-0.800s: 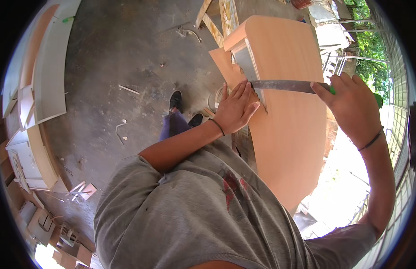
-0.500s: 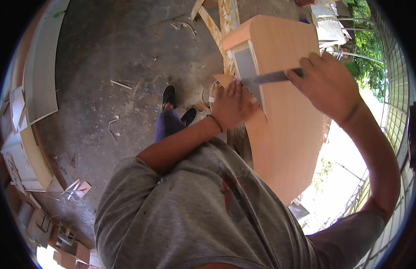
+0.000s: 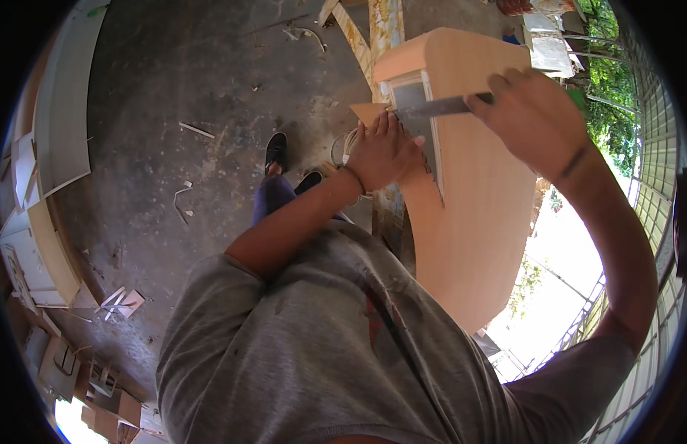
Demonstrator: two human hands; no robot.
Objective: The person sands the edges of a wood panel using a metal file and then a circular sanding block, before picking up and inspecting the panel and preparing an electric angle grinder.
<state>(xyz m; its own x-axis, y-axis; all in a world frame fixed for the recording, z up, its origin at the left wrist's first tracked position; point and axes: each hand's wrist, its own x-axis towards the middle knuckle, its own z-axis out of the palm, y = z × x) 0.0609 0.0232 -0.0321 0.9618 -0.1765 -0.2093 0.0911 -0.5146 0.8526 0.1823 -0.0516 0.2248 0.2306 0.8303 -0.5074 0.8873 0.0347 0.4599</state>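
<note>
A wood-coloured panel (image 3: 480, 200) with rounded corners lies in front of me at the right, with a framed rectangular opening (image 3: 411, 96) near its far left end. My right hand (image 3: 534, 124) is closed round the green handle of a flat grey file (image 3: 446, 107), whose blade reaches left across the opening. My left hand (image 3: 384, 157) lies with fingers stretched out over the panel's left edge, its thumb spread. Just beyond those fingertips a pointed wood-coloured piece (image 3: 368, 112) juts out to the left. The blade's tip is blurred and close to the left fingers.
Paint-stained timber (image 3: 386, 48) stands under the panel's left side. A coil of pale cord (image 3: 345, 148) is beside my left hand. Offcuts (image 3: 123, 303) litter the dark floor (image 3: 210, 89), and pale boards (image 3: 66, 111) line the far left. A metal grille (image 3: 651, 200) runs along the right.
My right hand and the file have shifted slightly left and away from me. My left hand stays on the panel's edge. The view has moved a little.
</note>
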